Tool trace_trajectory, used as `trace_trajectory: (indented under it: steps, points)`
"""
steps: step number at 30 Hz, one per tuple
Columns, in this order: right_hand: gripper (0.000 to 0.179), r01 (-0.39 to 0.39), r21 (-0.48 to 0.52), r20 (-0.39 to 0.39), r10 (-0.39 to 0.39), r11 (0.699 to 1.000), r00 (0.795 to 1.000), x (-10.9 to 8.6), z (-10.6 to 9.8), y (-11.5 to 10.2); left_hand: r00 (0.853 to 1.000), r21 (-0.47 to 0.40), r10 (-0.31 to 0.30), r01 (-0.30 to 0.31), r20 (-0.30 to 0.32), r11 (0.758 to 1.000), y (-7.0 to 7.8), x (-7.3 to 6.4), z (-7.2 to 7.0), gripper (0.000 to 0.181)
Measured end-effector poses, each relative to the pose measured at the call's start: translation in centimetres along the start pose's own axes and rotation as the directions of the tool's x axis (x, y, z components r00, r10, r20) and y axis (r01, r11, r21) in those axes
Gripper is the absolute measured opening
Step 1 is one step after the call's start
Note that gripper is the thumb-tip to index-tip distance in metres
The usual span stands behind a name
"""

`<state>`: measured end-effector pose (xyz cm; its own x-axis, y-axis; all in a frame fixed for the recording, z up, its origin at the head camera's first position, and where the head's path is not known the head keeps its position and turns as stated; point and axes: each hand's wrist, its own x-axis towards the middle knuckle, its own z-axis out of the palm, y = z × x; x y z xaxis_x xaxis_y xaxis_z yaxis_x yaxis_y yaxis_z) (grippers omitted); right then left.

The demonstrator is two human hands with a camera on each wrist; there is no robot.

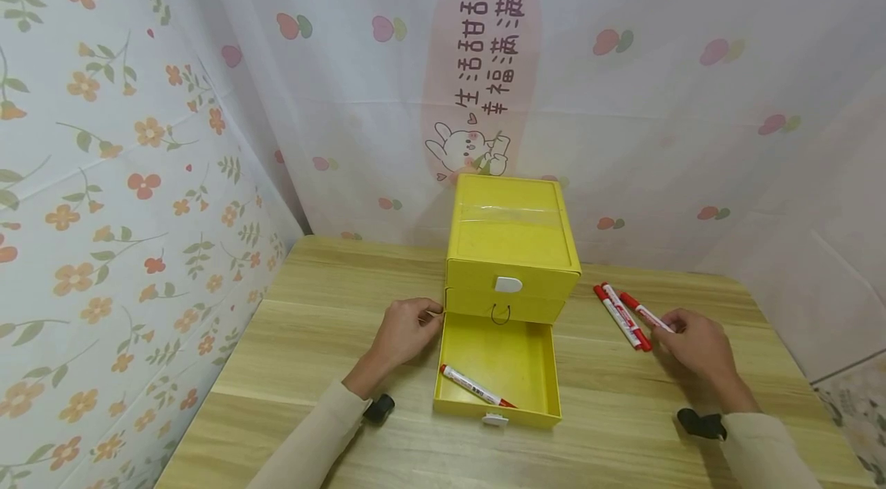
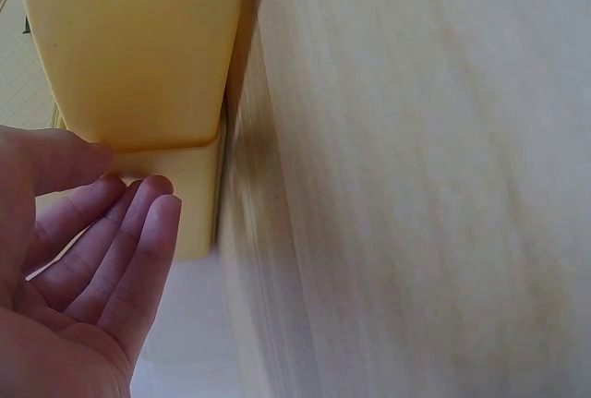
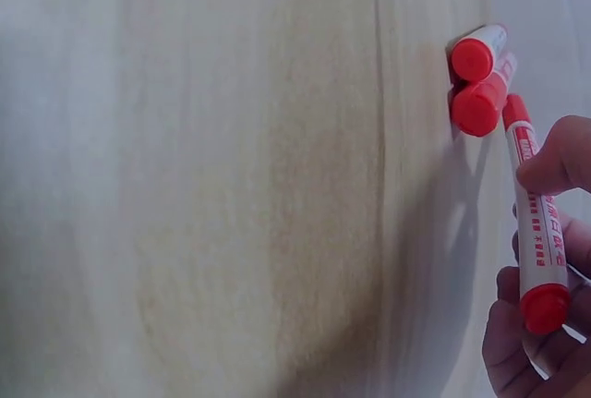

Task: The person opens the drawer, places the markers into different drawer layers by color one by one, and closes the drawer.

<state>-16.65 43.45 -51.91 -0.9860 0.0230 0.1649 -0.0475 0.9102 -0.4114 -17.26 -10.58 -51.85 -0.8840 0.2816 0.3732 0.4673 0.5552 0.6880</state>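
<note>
My right hand [image 1: 699, 343] pinches a red-and-white marker [image 3: 540, 223] between thumb and fingers, over the right part of the table. Two more red-capped markers [image 1: 621, 316] lie side by side on the wood just left of it. My left hand [image 1: 407, 331] is at the left side of a yellow drawer box [image 1: 512, 227]. In the left wrist view its thumb and loosely bent fingers [image 2: 138, 259] are at the box's edge; whether they press on it is hard to see. The box's bottom drawer [image 1: 498, 347] is pulled out, with one marker [image 1: 474, 385] lying slantwise near its front.
The box stands at the back of a wooden table [image 1: 332, 297], in front of a printed curtain [image 1: 657, 128]. White knobs [image 1: 508, 284] are on the top and bottom drawers, and a thin dark loop [image 1: 500, 314] hangs on the middle one. Flowered cloth [image 1: 124, 227] borders the left.
</note>
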Motion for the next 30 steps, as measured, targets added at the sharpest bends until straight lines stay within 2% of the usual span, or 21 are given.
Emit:
trace_trajectory:
  steps: [11,20,30]
  points:
    - [0.034,0.014,-0.004,-0.018,-0.014,1.000,1.000,-0.4,-0.4,-1.6,1.000,0.004,0.001,-0.001,-0.002,1.000,0.1,0.0,-0.1,0.009]
    - [0.019,0.085,0.011,-0.046,-0.085,0.996,0.995,-0.6,-0.5,-3.7,1.000,-0.008,-0.001,0.001,0.010,1.000,-0.1,0.0,0.0,0.011]
    - [0.019,0.166,0.023,-0.073,-0.164,0.986,0.984,-1.4,-0.6,-5.7,1.000,-0.034,-0.004,0.005,0.030,0.999,-0.3,-0.2,-0.1,0.011]
